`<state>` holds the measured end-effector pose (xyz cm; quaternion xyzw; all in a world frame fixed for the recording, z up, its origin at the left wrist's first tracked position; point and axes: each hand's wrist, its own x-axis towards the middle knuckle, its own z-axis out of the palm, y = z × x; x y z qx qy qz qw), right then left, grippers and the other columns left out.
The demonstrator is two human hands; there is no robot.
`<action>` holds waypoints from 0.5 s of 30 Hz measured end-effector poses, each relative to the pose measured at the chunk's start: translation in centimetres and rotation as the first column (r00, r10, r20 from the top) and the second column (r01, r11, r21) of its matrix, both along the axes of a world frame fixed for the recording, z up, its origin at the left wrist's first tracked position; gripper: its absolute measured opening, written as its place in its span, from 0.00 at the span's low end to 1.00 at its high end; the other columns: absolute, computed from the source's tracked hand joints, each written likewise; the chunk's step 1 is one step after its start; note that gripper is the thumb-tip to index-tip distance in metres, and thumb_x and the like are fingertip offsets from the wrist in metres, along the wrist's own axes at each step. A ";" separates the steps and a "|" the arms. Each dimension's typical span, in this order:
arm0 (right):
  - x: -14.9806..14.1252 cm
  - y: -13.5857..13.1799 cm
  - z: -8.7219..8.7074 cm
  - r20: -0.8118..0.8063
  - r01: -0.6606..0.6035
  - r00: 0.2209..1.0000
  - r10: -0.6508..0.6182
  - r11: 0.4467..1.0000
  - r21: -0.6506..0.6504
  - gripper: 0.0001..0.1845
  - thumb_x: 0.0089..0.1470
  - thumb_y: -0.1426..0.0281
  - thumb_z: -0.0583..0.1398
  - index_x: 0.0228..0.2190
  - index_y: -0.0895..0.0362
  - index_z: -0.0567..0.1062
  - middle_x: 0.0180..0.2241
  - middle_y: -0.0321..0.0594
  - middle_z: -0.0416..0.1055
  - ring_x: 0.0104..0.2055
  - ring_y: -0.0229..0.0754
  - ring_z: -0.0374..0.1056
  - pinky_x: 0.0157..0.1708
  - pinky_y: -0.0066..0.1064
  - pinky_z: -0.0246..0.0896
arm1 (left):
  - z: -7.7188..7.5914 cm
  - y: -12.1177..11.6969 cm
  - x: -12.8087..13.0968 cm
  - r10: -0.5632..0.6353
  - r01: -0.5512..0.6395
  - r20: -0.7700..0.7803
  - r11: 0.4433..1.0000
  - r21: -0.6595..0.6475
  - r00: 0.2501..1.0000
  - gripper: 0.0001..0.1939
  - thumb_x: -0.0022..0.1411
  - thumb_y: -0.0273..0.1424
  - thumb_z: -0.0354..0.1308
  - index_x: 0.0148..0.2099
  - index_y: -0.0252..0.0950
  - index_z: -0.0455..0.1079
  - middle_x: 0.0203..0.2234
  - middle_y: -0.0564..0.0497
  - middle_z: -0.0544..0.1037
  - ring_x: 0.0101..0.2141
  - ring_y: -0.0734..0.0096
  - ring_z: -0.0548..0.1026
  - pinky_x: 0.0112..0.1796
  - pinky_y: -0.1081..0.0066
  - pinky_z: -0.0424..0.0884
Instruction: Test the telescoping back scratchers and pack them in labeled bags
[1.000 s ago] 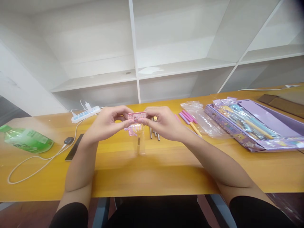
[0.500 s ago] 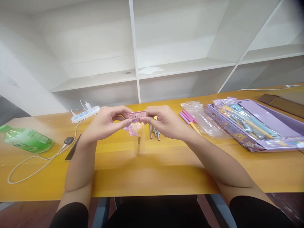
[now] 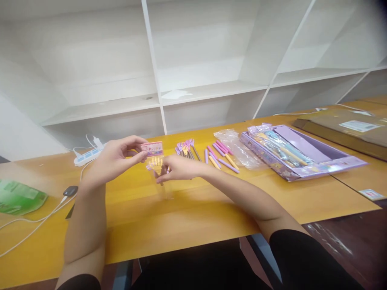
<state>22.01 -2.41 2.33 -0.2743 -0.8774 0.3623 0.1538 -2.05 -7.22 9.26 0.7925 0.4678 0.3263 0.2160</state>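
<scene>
My left hand (image 3: 121, 155) pinches the pink printed header card (image 3: 152, 149) of a clear plastic bag (image 3: 165, 192). The bag hangs down below it. Just under the card shows the yellow hand-shaped head of a back scratcher (image 3: 156, 164), its dark stem pointing down the bag. My right hand (image 3: 178, 167) is closed around the upper part of the bag by that head; whether its fingers press the scratcher through the plastic is hard to see. Behind my right hand lies a bunch of back scratchers (image 3: 184, 148) with purple, pink and yellow hand-shaped heads and metal stems.
Several purple, pink and yellow tubes (image 3: 222, 155) lie right of the scratchers, beside clear wrapping (image 3: 238, 149). A purple box (image 3: 272, 163) holds bagged items. Cardboard (image 3: 338, 125) lies at far right. On the left are a power strip (image 3: 87, 156), cables and a green bottle (image 3: 21, 197).
My right hand has let go of the header card and moved down onto the bag. My left hand still holds the card. The view has turned rightward, uncovering the scratchers and more tubes.
</scene>
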 end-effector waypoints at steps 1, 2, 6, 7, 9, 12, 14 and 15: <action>-0.5 0.3 -0.8 -0.016 -0.032 0.999 0.032 0.999 0.002 0.13 0.60 0.63 0.74 0.31 0.57 0.80 0.34 0.38 0.81 0.33 0.37 0.71 0.33 0.30 0.60 | 0.1 0.0 -0.2 0.017 -0.017 -0.014 1.000 0.009 1.000 0.20 0.70 0.50 0.68 0.52 0.39 0.81 0.44 0.45 0.87 0.41 0.60 0.86 0.42 0.67 0.84; -0.7 0.5 -1.6 -0.036 -0.065 0.997 0.065 0.998 -0.003 0.11 0.60 0.65 0.74 0.32 0.58 0.81 0.36 0.38 0.82 0.35 0.38 0.72 0.35 0.30 0.61 | 0.2 0.0 -0.2 0.032 -0.032 -0.023 0.999 0.024 0.999 0.21 0.70 0.50 0.68 0.53 0.40 0.81 0.45 0.45 0.87 0.42 0.60 0.86 0.42 0.67 0.84; 1.7 0.7 -3.4 -0.136 -0.070 0.989 0.056 0.992 -0.107 0.08 0.62 0.67 0.71 0.34 0.58 0.81 0.41 0.42 0.83 0.41 0.40 0.76 0.43 0.31 0.67 | 0.5 -0.6 -0.1 0.046 -0.047 0.015 0.996 0.074 0.999 0.18 0.74 0.48 0.64 0.55 0.41 0.79 0.46 0.48 0.86 0.42 0.65 0.83 0.46 0.68 0.81; 3.1 0.6 -3.4 -0.161 -0.040 0.987 0.018 0.990 -0.137 0.08 0.64 0.66 0.70 0.36 0.58 0.81 0.42 0.42 0.83 0.42 0.40 0.77 0.43 0.32 0.68 | 0.6 -0.8 0.0 0.041 -0.044 0.034 0.996 0.073 0.999 0.18 0.75 0.48 0.64 0.55 0.41 0.79 0.45 0.48 0.86 0.41 0.66 0.83 0.46 0.68 0.81; 6.6 0.4 -2.7 -0.193 0.058 0.977 -0.088 0.986 -0.158 0.09 0.68 0.63 0.65 0.42 0.57 0.79 0.43 0.43 0.82 0.42 0.41 0.77 0.42 0.33 0.71 | 0.7 -1.0 0.1 0.038 -0.042 0.061 0.997 0.066 0.997 0.17 0.75 0.47 0.64 0.54 0.41 0.79 0.45 0.49 0.86 0.40 0.66 0.82 0.46 0.68 0.81; 12.9 0.3 -0.4 -0.247 0.275 0.925 -0.289 0.957 -0.092 0.12 0.70 0.59 0.61 0.46 0.54 0.75 0.44 0.43 0.79 0.48 0.46 0.76 0.47 0.37 0.72 | 0.7 -1.1 0.0 0.044 -0.050 0.087 0.997 0.060 0.995 0.16 0.75 0.47 0.65 0.54 0.41 0.79 0.45 0.49 0.86 0.43 0.63 0.82 0.47 0.65 0.81; 17.3 0.5 1.5 -0.271 0.435 0.865 -0.423 0.900 -0.018 0.12 0.70 0.63 0.59 0.51 0.54 0.73 0.44 0.43 0.76 0.47 0.45 0.74 0.50 0.38 0.71 | 0.7 -1.0 -0.1 0.044 -0.050 0.101 0.997 0.061 0.994 0.16 0.75 0.47 0.64 0.53 0.42 0.79 0.44 0.49 0.86 0.44 0.62 0.83 0.47 0.65 0.82; 19.4 0.7 2.4 -0.280 0.547 0.806 -0.521 0.837 0.020 0.15 0.70 0.66 0.58 0.55 0.55 0.71 0.46 0.44 0.76 0.45 0.44 0.73 0.49 0.37 0.70 | 0.7 -1.0 -0.1 0.043 -0.049 0.104 0.997 0.061 0.994 0.16 0.75 0.47 0.64 0.53 0.42 0.79 0.44 0.49 0.86 0.44 0.62 0.82 0.47 0.65 0.82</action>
